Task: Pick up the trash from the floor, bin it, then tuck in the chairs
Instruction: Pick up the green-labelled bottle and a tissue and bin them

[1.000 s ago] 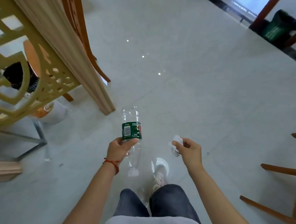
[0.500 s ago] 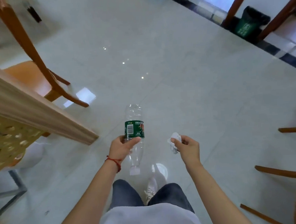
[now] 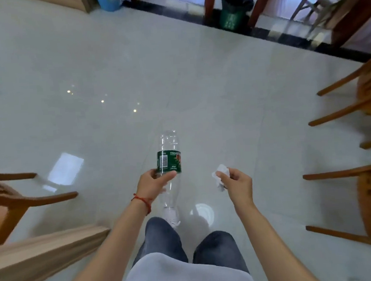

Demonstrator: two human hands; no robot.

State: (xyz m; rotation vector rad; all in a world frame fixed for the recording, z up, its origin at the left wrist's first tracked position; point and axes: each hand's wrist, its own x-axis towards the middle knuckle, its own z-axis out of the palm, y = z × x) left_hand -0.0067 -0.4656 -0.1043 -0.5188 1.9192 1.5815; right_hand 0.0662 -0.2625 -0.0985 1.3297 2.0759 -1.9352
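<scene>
Both hands full at centre frame: left hand [image 3: 153, 184] wraps its fingers around the bottle [image 3: 168, 163] just below the label, right hand [image 3: 236, 184] pinches a crumpled tissue [image 3: 221, 175] at its fingertips.

Taking the bottle [image 3: 168, 163] as landmark: the left hand [image 3: 153, 183] grips it just below its label, base pointing away from the person, and the right hand [image 3: 237, 186] holds a crumpled tissue [image 3: 221, 176] just to its right. Far ahead and to the right stands the bin [image 3: 233, 12], between two posts. Chairs [image 3: 366, 97] stand well to the right, another chair [image 3: 13, 196] to the left, a table edge [image 3: 45, 253] left and nearer the person.
</scene>
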